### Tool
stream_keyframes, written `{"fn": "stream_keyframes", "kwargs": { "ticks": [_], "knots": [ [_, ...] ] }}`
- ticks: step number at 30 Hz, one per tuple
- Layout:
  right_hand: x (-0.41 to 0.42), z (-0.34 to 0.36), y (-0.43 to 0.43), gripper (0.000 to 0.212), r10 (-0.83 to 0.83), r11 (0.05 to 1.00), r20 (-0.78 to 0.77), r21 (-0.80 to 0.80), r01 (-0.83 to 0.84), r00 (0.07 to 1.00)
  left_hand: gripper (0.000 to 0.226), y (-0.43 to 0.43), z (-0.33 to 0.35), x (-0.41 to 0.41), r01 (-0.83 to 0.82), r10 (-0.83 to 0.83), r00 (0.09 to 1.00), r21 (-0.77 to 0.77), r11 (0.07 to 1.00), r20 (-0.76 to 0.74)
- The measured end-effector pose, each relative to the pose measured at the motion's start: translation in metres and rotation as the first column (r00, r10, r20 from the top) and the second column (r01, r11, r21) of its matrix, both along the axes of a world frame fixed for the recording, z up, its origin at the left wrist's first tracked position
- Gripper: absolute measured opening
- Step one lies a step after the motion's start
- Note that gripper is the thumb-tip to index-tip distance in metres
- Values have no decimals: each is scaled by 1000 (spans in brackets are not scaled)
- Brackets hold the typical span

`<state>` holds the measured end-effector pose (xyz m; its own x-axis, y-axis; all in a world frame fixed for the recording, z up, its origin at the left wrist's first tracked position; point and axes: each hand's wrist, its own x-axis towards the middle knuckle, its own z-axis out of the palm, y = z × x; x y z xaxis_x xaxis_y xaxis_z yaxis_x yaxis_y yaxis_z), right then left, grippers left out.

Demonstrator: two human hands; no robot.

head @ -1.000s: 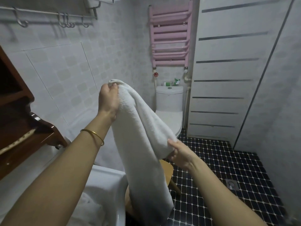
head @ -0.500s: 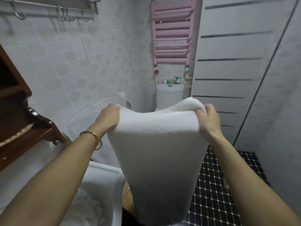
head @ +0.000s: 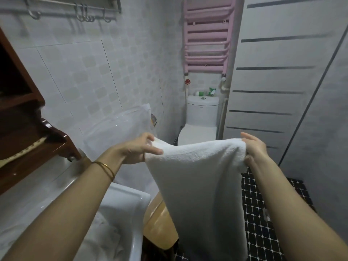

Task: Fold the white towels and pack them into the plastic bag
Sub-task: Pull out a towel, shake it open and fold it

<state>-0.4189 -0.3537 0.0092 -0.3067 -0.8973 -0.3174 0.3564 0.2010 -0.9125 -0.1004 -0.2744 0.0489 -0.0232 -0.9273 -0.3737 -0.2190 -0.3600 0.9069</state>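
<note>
Left hand [head: 134,150] and right hand [head: 255,147] pinching white towel [head: 197,178] top corners, level, slightly lower than before

Fluffy matt cloth towel [head: 197,176]; glossy dark wood cabinet [head: 28,129]; clear plastic bag [head: 120,129].

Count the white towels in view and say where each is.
2. The held towel hangs between the left hand and right hand, which pinch its top corners. The crumpled towel lies in the basin; more may be hidden in that heap.
</note>
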Motion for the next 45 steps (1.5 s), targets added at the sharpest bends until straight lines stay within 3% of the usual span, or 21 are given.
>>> {"fn": "stream_keyframes", "kwargs": {
  "ticks": [2, 4, 7, 9, 13, 17, 19, 21, 24, 29, 32, 37, 40, 45],
  "knots": [
    [-3, -3, -4, 33, -13, 1000, -8, 23, 13, 1000, 64, 5, -6, -9, 103, -101, 983, -5, 995, 155],
    [-7, -6, -7, 31, -24, 999, -31, 36, 25, 999, 71, 8, -10, -20, 188, -169, 907, -13, 982, 386],
    [-13, -10, -9, 28, -4, 999, -120, 49, 10, 993, 66, 8, -17, -29, 303, -236, 703, 18, 953, 671],
    [-16, -11, -8, 26, 23, 999, -173, 52, -14, 985, 55, 6, -22, -28, 317, -230, 643, 19, 948, 730],
    [-19, -4, -3, 27, 52, 999, -178, 18, -50, 983, 47, 1, -26, -19, 181, -83, 814, -115, 977, 575],
    [-10, 16, 2, 26, 78, 989, -182, -108, -99, 980, 45, -3, -32, -10, -93, 130, 977, -206, 974, 170],
    [0, 30, 4, 25, 98, 975, -193, -177, -132, 976, 49, -6, -41, -6, -285, 283, 958, -178, 942, -35],
    [11, 44, 6, 24, 106, 958, -190, -242, -151, 976, 47, -8, -50, -6, -442, 411, 882, -103, 891, -231],
    [26, 60, 8, 24, 83, 941, -203, -308, -144, 976, 8, -10, -63, -12, -551, 533, 736, 90, 830, -417],
    [34, 67, 9, 24, 22, 903, -218, -414, -112, 976, 13, -7, -74, -25, -415, 512, 770, 309, 855, -382],
    [28, 65, 8, 24, -5, 895, -232, -435, -99, 973, 10, -6, -70, -31, -424, 531, 737, 326, 845, -418],
    [21, 60, 7, 24, -49, 900, -206, -434, -47, 977, 6, -5, -63, -35, -303, 412, 829, 316, 899, -378],
    [17, 54, 6, 23, -57, 914, -193, -406, -26, 980, 9, -7, -66, -34, -294, 358, 889, 245, 924, -284],
    [9, 38, -1, 24, -102, 943, -208, -330, 28, 973, 15, -8, -65, -34, -488, 470, 862, -60, 871, -191]
  ]
}}
